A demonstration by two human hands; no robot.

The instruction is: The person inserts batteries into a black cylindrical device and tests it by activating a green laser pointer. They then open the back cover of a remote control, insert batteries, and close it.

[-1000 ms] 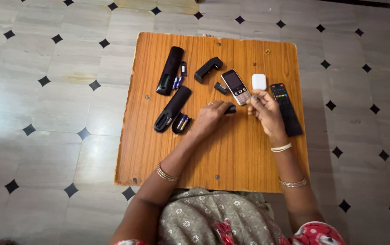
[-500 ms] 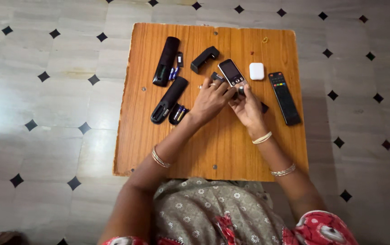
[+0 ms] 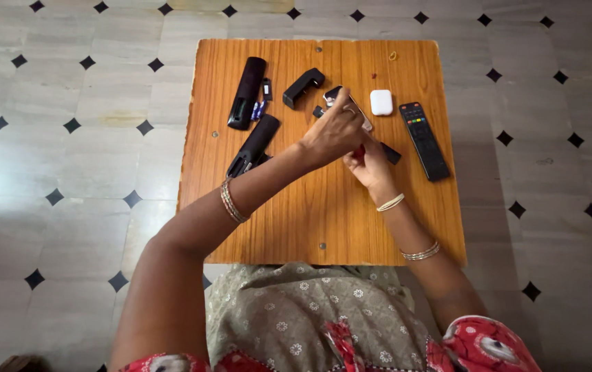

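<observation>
My left hand (image 3: 336,131) is raised over the middle of the wooden table (image 3: 323,207), closed around a silver and black keypad phone (image 3: 348,100) whose top end shows past my fingers. Just below it, my right hand (image 3: 370,167) has its fingertips tucked under the left hand. What those fingertips touch is hidden. A small flat black piece (image 3: 390,153) lies on the table right beside my right hand.
A white rounded case (image 3: 381,102) and a black remote with coloured buttons (image 3: 423,141) lie to the right. On the left are two long black remotes (image 3: 246,93) (image 3: 255,143), blue batteries (image 3: 259,110) and a black charger cradle (image 3: 303,86). Tiled floor surrounds the table.
Both hands moved up the table onto the phone. My left hand put down a small black piece and took hold of the phone. My left arm is now raised higher.
</observation>
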